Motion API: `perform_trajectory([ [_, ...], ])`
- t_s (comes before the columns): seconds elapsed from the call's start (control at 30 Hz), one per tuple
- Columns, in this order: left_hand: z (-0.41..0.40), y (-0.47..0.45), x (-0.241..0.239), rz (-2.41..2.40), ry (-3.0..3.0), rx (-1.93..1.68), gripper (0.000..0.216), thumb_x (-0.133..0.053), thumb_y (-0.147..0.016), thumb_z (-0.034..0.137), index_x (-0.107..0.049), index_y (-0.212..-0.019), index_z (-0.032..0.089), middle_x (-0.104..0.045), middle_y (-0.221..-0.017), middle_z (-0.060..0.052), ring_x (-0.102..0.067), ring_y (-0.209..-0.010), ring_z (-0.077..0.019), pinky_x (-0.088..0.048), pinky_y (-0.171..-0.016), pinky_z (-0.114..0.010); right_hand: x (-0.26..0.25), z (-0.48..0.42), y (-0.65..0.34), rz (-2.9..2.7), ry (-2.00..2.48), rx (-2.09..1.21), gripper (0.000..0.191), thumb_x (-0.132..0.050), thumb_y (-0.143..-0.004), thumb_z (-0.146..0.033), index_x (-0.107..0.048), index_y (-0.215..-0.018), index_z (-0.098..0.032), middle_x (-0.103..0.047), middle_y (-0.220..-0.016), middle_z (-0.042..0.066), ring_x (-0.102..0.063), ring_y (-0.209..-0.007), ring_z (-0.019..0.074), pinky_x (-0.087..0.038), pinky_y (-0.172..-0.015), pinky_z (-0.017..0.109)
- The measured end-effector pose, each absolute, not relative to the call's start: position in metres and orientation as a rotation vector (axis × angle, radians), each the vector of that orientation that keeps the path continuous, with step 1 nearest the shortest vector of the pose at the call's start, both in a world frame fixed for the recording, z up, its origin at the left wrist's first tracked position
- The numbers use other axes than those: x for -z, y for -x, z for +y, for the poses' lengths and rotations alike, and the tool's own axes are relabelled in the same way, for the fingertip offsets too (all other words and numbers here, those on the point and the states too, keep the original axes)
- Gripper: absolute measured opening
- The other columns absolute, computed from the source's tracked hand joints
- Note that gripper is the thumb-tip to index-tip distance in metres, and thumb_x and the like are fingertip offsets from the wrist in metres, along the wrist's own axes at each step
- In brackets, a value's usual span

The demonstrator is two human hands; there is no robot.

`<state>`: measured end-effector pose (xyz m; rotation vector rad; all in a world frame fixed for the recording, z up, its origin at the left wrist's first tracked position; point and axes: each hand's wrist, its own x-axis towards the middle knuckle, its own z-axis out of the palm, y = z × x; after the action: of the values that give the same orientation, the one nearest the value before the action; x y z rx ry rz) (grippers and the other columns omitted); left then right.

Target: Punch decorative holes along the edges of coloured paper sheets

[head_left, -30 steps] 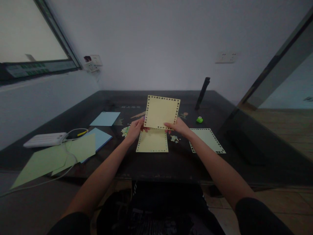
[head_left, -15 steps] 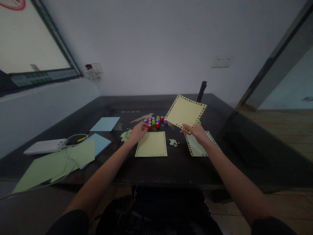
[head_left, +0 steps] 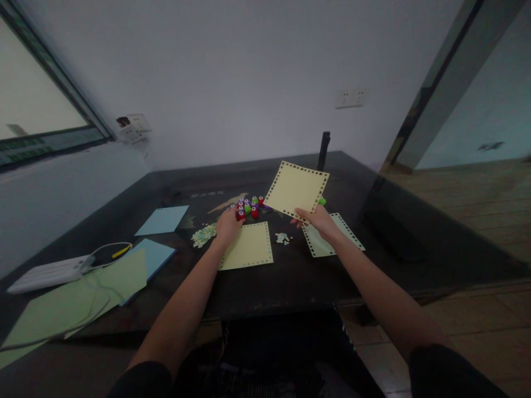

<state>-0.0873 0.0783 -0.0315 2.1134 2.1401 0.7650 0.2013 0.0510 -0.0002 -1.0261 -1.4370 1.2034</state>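
Note:
My right hand point(head_left: 318, 220) pinches the near right edge of a pale yellow sheet point(head_left: 296, 189), raised above the table. Small holes, heart-like in places, run along its edges. A bright green piece point(head_left: 322, 201) shows beside that hand; whether it is held is unclear. My left hand point(head_left: 228, 225) reaches to the left side of a cluster of small red, purple and green craft punches point(head_left: 254, 212), thumb and fingers apart, fingertips partly hidden. Below it lies another yellow sheet point(head_left: 248, 246) with punched edges. A pale green punched sheet point(head_left: 334, 235) lies under my right forearm.
Paper bits are heaped point(head_left: 203, 236) left of the yellow sheet, with a smaller pile point(head_left: 283, 238) to its right. Blue sheets point(head_left: 161, 220), green sheets point(head_left: 83, 298) and a white power strip point(head_left: 47, 273) with a cable occupy the left. A black upright object point(head_left: 323, 150) stands at the back.
The view has turned rightward, so everything sits further left. My left hand has moved slightly closer over the punches. My right hand still holds the yellow sheet up.

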Motion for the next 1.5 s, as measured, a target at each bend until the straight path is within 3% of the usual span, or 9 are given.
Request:
perform_trajectory([
  [0.2,0.080,0.099,0.031,2.045,-2.134,-0.964,0.021,-0.068,-0.072,0.028,-0.065,-0.087,0.014,-0.061,-0.096,-0.016,-0.059,-0.089,-0.0295,-0.043,-0.078,-0.040,0.000,0.048,-0.198,-1.470,1.027,-1.197,0.035,-0.062,-0.074,-0.037,-0.061,-0.091,-0.007,-0.069,-0.067,0.013,-0.058,-0.047,0.0148,-0.047,-0.051,0.029],
  [0.37,0.072,0.079,0.015,1.636,-1.869,-1.313,0.026,-0.067,-0.072,0.026,-0.059,-0.095,0.016,-0.062,-0.091,-0.008,-0.060,-0.079,-0.0193,-0.045,-0.070,-0.031,0.000,0.048,-0.197,-1.458,1.005,-1.171,0.036,-0.062,-0.074,-0.042,-0.061,-0.091,-0.009,-0.069,-0.067,0.011,-0.058,-0.048,0.0144,-0.046,-0.051,0.028],
  [0.5,0.058,0.031,0.002,1.167,-1.437,-1.182,0.031,-0.071,-0.069,0.026,-0.058,-0.095,0.014,-0.063,-0.073,-0.002,-0.053,-0.055,-0.0092,-0.039,-0.053,-0.021,-0.001,0.048,-0.196,-1.382,0.964,-1.145,0.039,-0.064,-0.072,-0.044,-0.061,-0.092,-0.011,-0.069,-0.066,0.009,-0.058,-0.048,0.0152,-0.046,-0.050,0.028],
  [0.6,0.046,-0.001,0.000,0.925,-1.144,-1.109,0.026,-0.073,-0.068,0.020,-0.063,-0.091,0.012,-0.065,-0.078,-0.004,-0.053,-0.056,-0.0061,-0.038,-0.052,-0.018,-0.003,0.047,-0.195,-1.349,0.970,-1.122,0.034,-0.065,-0.071,-0.043,-0.061,-0.085,-0.013,-0.068,-0.064,0.008,-0.057,-0.047,0.0152,-0.045,-0.049,0.029],
  [0.77,0.029,-0.018,0.001,0.776,-0.790,-1.092,0.012,-0.064,-0.079,0.021,-0.065,-0.088,0.013,-0.066,-0.083,-0.006,-0.062,-0.069,-0.0110,-0.049,-0.071,-0.026,-0.005,0.045,-0.195,-1.353,0.999,-1.121,0.028,-0.065,-0.071,-0.041,-0.062,-0.080,-0.015,-0.068,-0.064,0.008,-0.057,-0.047,0.0159,-0.046,-0.050,0.031],
  [1.0,0.018,-0.014,-0.008,0.722,-0.790,-1.142,0.019,-0.061,-0.081,0.014,-0.062,-0.100,0.015,-0.067,-0.090,-0.006,-0.066,-0.081,-0.0147,-0.049,-0.090,-0.034,-0.005,0.045,-0.192,-1.337,0.953,-1.088,0.031,-0.067,-0.069,-0.042,-0.062,-0.083,-0.015,-0.068,-0.066,0.007,-0.058,-0.049,0.0171,-0.047,-0.050,0.031],
  [1.17,0.019,-0.015,-0.008,0.709,-0.811,-1.207,0.022,-0.067,-0.076,0.013,-0.061,-0.098,0.014,-0.067,-0.091,-0.006,-0.067,-0.083,-0.0153,-0.049,-0.091,-0.035,-0.006,0.044,-0.190,-1.340,0.941,-1.036,0.034,-0.069,-0.066,-0.040,-0.062,-0.087,-0.014,-0.070,-0.081,0.010,-0.064,-0.060,0.0209,-0.050,-0.054,0.032],
  [1.5,0.020,-0.015,-0.004,0.696,-0.858,-1.241,0.029,-0.072,-0.072,0.015,-0.057,-0.097,0.013,-0.067,-0.090,-0.006,-0.067,-0.084,-0.0170,-0.051,-0.088,-0.035,-0.008,0.043,-0.192,-1.416,1.014,-0.986,0.033,-0.068,-0.068,-0.042,-0.064,-0.084,-0.014,-0.071,-0.080,0.011,-0.066,-0.065,0.0225,-0.052,-0.057,0.033],
])
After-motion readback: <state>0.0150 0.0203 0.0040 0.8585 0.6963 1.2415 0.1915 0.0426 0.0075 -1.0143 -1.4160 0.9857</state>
